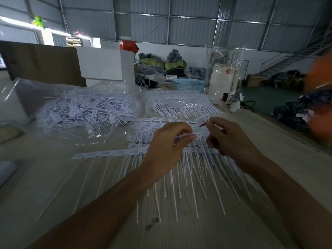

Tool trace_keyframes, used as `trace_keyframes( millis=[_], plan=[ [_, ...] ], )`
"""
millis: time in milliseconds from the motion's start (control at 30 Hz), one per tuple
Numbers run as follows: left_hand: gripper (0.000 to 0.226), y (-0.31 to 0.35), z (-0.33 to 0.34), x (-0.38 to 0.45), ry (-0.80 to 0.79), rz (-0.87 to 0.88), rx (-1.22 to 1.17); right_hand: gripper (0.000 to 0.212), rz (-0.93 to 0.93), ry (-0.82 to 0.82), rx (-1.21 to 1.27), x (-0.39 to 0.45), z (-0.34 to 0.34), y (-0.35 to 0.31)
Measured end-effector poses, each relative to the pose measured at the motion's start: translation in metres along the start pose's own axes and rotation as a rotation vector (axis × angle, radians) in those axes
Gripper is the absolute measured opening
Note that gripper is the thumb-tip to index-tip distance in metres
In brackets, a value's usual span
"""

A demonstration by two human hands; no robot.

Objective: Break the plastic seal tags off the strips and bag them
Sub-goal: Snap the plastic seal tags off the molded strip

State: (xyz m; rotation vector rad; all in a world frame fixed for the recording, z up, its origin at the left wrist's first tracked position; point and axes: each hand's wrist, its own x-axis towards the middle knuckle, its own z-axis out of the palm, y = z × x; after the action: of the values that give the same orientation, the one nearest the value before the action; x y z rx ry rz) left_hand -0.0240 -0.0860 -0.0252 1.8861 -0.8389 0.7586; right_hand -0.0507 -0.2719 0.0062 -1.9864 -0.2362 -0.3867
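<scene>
Left hand (167, 142) grip pinching strip (190, 136); right hand (228, 135) grip pinching seal tag (202, 120) above table (53, 177)

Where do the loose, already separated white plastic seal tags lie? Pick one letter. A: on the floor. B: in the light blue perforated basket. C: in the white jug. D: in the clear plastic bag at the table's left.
D: the heap of loose white plastic seal tags lies inside the crinkled clear plastic bag on the left of the pale wooden table.

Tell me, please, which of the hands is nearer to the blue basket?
Right. The right hand lies just below the blue basket; the left hand sits farther left and lower.
</scene>
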Motion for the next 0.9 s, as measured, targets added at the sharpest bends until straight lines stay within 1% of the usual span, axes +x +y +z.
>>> trace_keyframes(
  millis=[67,133,167,233,267,333,433,500,567,633,733,833,900],
  plan=[
    [0.007,0.001,0.000,0.000,0.017,0.000,-0.002,0.034,0.101,-0.002,0.035,0.000,0.007,0.002],
    [0.007,0.003,0.000,0.001,0.034,0.002,-0.013,0.046,0.227,-0.117,0.232,-0.001,0.011,0.000],
    [0.007,0.004,-0.001,0.001,0.044,0.003,-0.017,0.046,0.265,-0.191,0.328,-0.001,0.012,-0.002],
    [0.006,0.004,-0.002,0.002,0.052,0.010,-0.007,0.046,0.265,-0.283,0.392,-0.004,0.013,-0.003],
    [0.006,0.003,-0.003,0.002,0.043,0.016,-0.004,0.044,0.244,-0.289,0.384,-0.004,0.014,-0.003],
    [0.006,0.000,-0.007,0.004,-0.014,0.019,-0.017,0.035,0.243,-0.234,0.384,-0.004,0.015,-0.004],
    [0.020,-0.011,-0.015,0.005,-0.163,-0.045,0.012,0.032,0.317,-0.130,0.446,-0.002,0.012,-0.004],
    [0.025,-0.017,-0.018,0.004,-0.207,-0.080,0.079,0.031,0.320,-0.140,0.418,-0.003,0.013,-0.004],
    [0.020,-0.019,-0.019,0.003,-0.196,-0.057,0.130,0.032,0.262,-0.158,0.317,-0.006,0.017,-0.002],
    [0.016,-0.018,-0.019,0.003,-0.191,-0.017,0.149,0.034,0.143,-0.131,0.139,-0.007,0.018,-0.002],
    [0.015,-0.014,-0.019,0.004,-0.196,0.017,0.110,0.034,-0.132,-0.065,-0.194,-0.005,0.013,-0.002],
    [0.023,-0.012,-0.019,0.004,-0.204,0.011,0.050,0.032,-0.363,-0.059,-0.491,-0.004,0.010,-0.002],
    [0.020,-0.011,-0.019,0.005,-0.195,-0.039,0.009,0.035,-0.397,-0.052,-0.524,-0.003,0.010,0.000]
  ],
)
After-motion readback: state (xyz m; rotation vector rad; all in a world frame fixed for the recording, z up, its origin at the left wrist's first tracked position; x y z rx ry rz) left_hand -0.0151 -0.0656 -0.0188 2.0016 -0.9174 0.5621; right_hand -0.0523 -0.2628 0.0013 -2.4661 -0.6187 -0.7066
